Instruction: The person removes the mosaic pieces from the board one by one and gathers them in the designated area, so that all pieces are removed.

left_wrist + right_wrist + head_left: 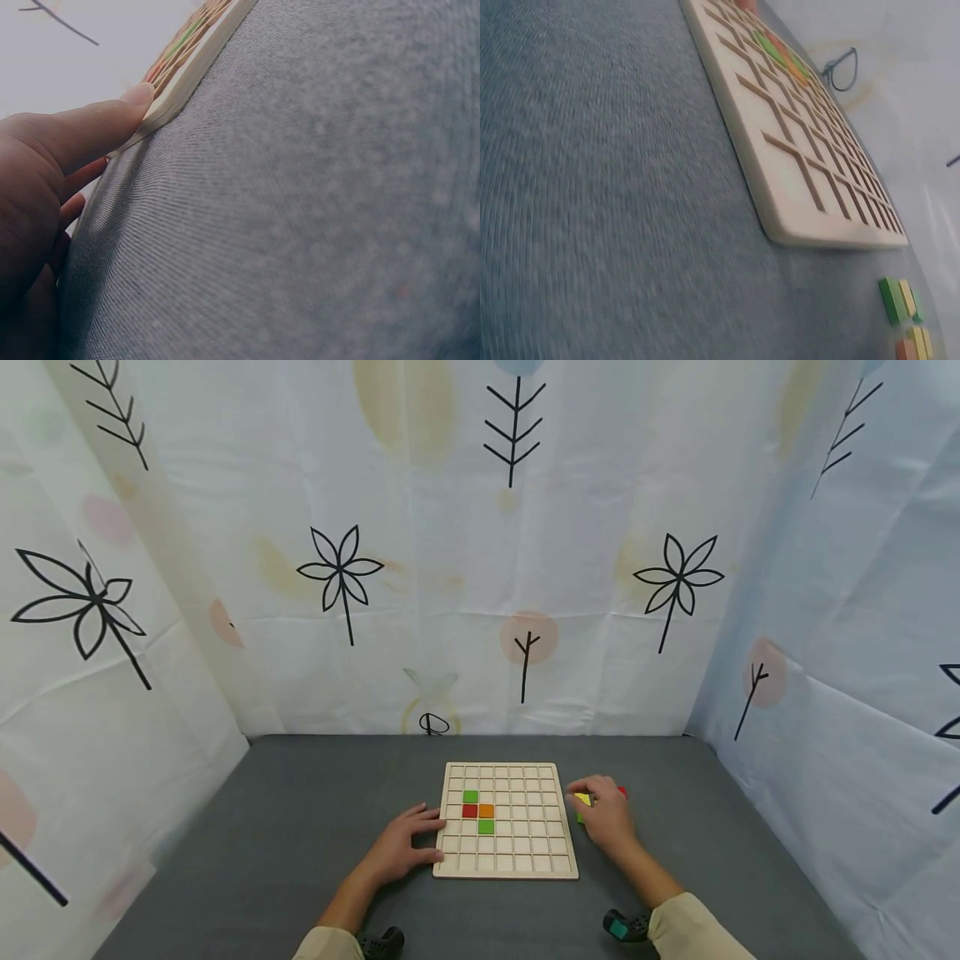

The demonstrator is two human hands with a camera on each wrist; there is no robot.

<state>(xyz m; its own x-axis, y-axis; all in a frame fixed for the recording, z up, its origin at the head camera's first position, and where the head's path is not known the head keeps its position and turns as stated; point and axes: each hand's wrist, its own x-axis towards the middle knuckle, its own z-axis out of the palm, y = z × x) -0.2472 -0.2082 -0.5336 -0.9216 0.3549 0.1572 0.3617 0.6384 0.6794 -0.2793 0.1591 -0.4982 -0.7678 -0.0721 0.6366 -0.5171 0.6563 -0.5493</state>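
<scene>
A pale wooden grid board (522, 863) lies on the grey table. In its left half sit a green tile (470, 797), a red tile (469, 811), an orange tile (486, 811) and another green tile (486, 827). My left hand (395, 846) rests against the board's left edge, fingers extended; its thumb (97, 131) touches the rim by the near corner. Right of the board, my right hand (609, 814) is over loose tiles with its fingers bent, and a yellow tile (582, 799) shows by its thumb. Whether it pinches a tile is unclear. The right wrist view does not show that hand.
Loose green tiles (892, 301) and others in yellow and orange lie beyond the board's right corner. A red tile (622, 791) shows behind my right hand. Printed white curtains (450, 677) enclose the table at the back and sides.
</scene>
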